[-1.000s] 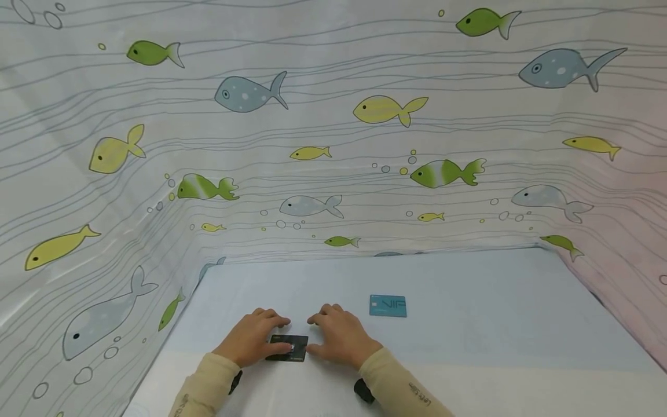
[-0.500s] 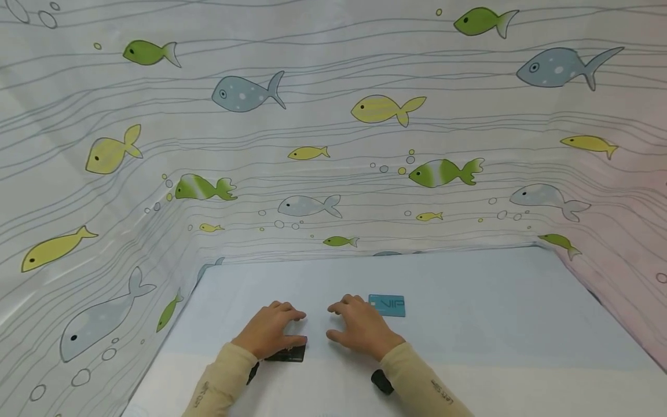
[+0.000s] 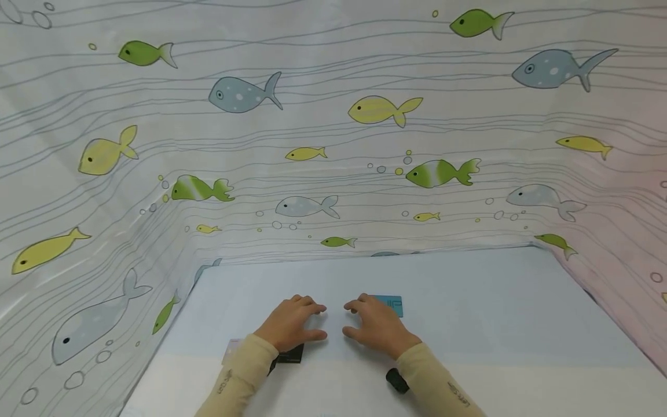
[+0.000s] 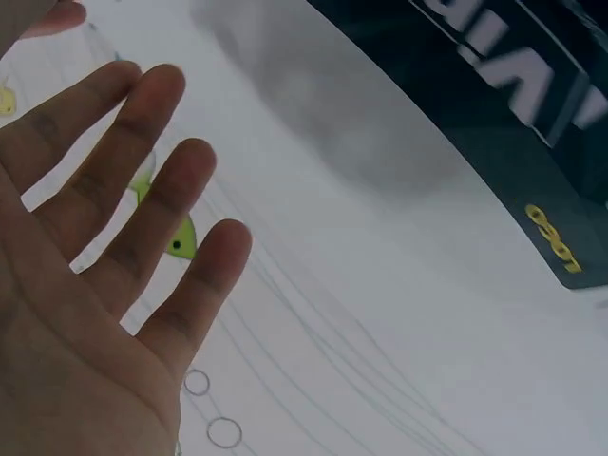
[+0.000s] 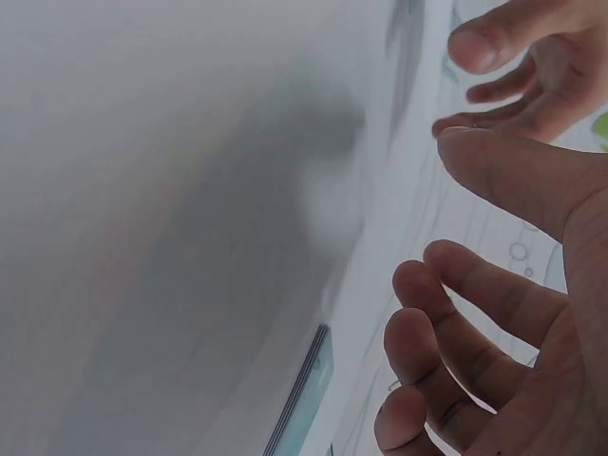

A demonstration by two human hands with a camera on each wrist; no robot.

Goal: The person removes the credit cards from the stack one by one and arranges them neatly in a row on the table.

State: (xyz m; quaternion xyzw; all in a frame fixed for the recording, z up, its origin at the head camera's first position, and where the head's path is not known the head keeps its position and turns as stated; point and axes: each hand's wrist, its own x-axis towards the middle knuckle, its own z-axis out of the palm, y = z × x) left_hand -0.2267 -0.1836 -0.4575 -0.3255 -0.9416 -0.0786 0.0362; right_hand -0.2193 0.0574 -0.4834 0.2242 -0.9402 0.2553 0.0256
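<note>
In the head view my left hand hovers over the table, fingers apart and relaxed, holding nothing. Its wrist partly covers a black card; the left wrist view shows a dark card with pale letters and gold digits, apart from the fingers. To the right, my right hand, fingers loosely bent, holds nothing and faces the left. Behind it, partly hidden, lies a teal card. In the right wrist view a teal edge shows dark layered lines. A pale pinkish card peeks out beside my left sleeve.
The table has a pale blue far part and a whiter near part. A fish-printed curtain closes it off at the back and both sides. A black wrist device sits under the right sleeve.
Both hands have moved right, away from the black card's middle and toward the teal card. The left thumb has left the black card, and the pinkish card has come into view.
</note>
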